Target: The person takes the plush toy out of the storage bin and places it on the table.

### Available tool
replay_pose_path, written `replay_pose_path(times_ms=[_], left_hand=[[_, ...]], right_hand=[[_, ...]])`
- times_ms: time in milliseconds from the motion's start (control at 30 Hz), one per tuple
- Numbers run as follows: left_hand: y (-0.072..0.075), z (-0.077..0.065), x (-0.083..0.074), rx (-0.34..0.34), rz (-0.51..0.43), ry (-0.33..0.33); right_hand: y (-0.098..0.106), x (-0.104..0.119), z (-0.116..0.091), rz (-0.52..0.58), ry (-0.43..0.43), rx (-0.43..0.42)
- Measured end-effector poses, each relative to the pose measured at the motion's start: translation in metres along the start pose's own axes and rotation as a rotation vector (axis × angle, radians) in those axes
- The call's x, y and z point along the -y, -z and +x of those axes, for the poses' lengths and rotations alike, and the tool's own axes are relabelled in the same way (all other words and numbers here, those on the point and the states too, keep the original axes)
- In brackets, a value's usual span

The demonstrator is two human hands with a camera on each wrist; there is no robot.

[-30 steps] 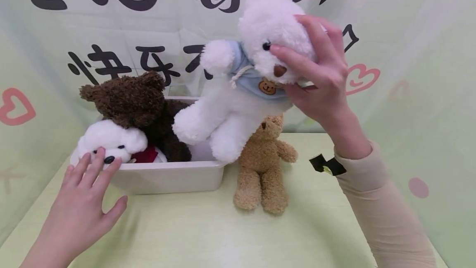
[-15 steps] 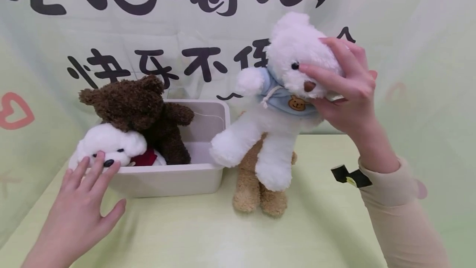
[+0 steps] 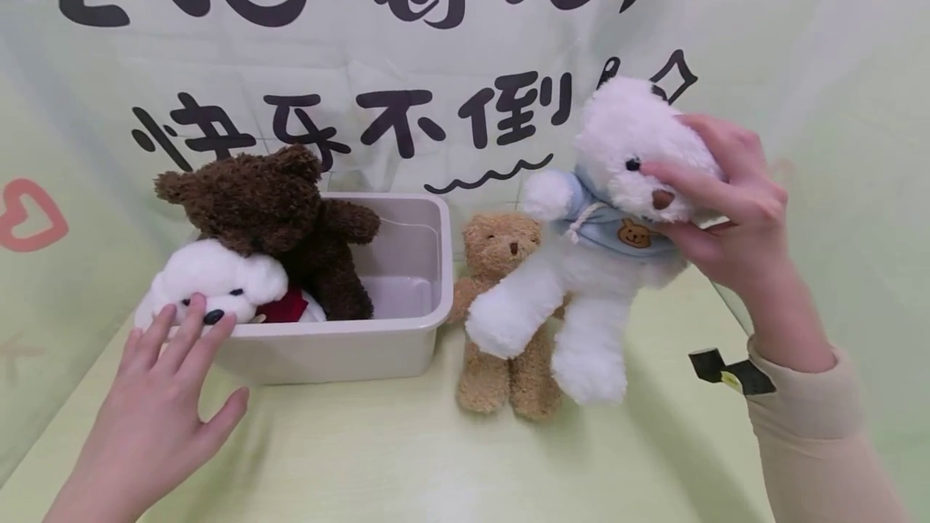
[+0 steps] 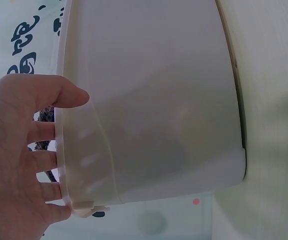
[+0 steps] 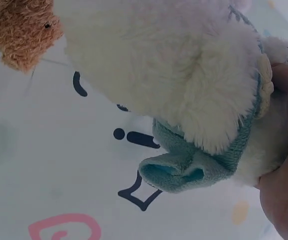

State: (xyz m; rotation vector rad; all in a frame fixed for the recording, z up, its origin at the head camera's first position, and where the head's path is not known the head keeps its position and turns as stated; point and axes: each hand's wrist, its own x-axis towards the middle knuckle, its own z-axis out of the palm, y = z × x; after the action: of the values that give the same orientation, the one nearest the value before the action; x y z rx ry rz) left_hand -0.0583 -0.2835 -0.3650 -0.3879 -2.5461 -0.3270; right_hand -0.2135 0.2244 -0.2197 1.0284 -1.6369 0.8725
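My right hand (image 3: 741, 200) grips a white teddy bear (image 3: 596, 281) by the side of its head, holding it tilted above the table. The bear wears a light blue hoodie (image 5: 194, 170). Its feet partly cover a tan teddy bear (image 3: 501, 244) that sits on the table behind. With fingers spread and nearly straight, my left hand (image 3: 160, 394) rests over the near-left rim of a pale grey bin (image 3: 349, 353). In the left wrist view its thumb (image 4: 68, 95) lies along the outer wall. Inside the bin are a dark brown teddy bear (image 3: 254, 200) and a white plush dog (image 3: 211, 273) with a red top.
The bin stands on a pale yellow-green table (image 3: 407, 458), left of the tan bear. A cloth backdrop (image 3: 407, 39) with black lettering and pink hearts hangs close behind and along the sides. The right part of the bin's floor (image 3: 400, 297) shows.
My right hand has carried the white bear rightward and down, from beside the bin's right end to the right of the tan bear's face. My left hand has stayed at the rim.
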Motion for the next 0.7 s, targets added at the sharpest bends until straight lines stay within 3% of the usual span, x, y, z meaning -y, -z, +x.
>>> replay_pose_path(times_ms=[300, 700], left_hand=[[0.0, 0.001, -0.001, -0.01, 0.013, -0.002], [0.001, 0.002, -0.002, 0.003, 0.02, 0.001]], right_hand=[[0.034, -0.012, -0.024, -0.022, -0.074, 0.037], [0.052, -0.02, -0.06, -0.04, -0.09, 0.166]])
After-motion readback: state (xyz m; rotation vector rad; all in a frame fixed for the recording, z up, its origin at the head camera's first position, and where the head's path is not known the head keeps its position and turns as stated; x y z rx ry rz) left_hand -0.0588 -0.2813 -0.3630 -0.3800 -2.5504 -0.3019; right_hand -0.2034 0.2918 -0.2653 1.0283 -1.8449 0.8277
